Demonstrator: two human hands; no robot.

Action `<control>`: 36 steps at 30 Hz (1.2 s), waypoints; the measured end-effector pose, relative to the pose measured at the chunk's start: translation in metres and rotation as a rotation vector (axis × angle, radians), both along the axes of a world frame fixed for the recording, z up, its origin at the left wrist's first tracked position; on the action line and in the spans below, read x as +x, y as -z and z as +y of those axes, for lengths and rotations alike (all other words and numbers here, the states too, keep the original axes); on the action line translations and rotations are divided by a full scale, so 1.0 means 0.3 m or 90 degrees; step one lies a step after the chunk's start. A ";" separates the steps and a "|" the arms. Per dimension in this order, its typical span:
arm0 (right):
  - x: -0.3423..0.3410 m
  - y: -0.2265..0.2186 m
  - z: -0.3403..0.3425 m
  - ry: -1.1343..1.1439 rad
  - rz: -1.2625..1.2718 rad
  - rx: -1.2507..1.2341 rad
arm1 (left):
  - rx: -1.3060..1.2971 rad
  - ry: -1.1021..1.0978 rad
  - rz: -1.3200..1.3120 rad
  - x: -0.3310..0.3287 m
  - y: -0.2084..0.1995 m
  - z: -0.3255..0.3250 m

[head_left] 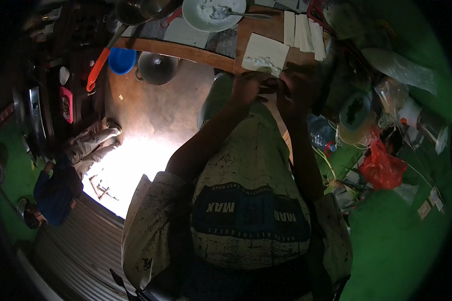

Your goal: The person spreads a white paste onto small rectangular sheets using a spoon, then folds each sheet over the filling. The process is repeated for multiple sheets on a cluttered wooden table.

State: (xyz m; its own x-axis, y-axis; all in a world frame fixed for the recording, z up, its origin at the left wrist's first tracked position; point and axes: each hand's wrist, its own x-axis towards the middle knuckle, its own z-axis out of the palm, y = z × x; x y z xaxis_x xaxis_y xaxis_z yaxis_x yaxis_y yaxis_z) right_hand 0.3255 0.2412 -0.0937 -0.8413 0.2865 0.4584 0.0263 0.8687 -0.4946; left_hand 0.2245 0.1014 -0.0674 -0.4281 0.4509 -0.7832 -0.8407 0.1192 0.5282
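A pale square dough wrapper lies on the wooden table, with a line of lumpy white filling along its near edge. My left hand is at that near edge, fingers curled inward and closed. Beside it, my right hand pinches at the wrapper's near right corner. The fingertips of both hands meet there in shadow, so their exact grip is partly hidden. Several pale rolled strips lie side by side beyond my right hand. At the far side, a white bowl holds white filling and a spoon.
A pan with an orange handle juts past the table's left edge. Below are a blue basin and a wok. On the right lie a red plastic bag, a water bottle and clear bags. Another person sits at left.
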 end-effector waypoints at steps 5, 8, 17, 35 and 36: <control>-0.029 -0.005 -0.012 0.038 0.028 0.005 | 0.026 0.057 0.005 -0.044 -0.010 -0.016; -0.039 0.025 -0.003 0.060 0.072 0.009 | 0.004 0.111 0.221 -0.051 -0.018 -0.064; -0.061 0.080 0.012 0.101 0.050 -0.225 | -0.168 0.157 1.025 -0.149 0.088 -0.122; -0.043 0.051 -0.103 0.049 -0.058 0.044 | -0.227 0.097 1.006 -0.169 0.147 -0.040; -0.046 0.053 -0.107 0.055 -0.058 0.044 | -0.234 0.086 1.040 -0.171 0.150 -0.041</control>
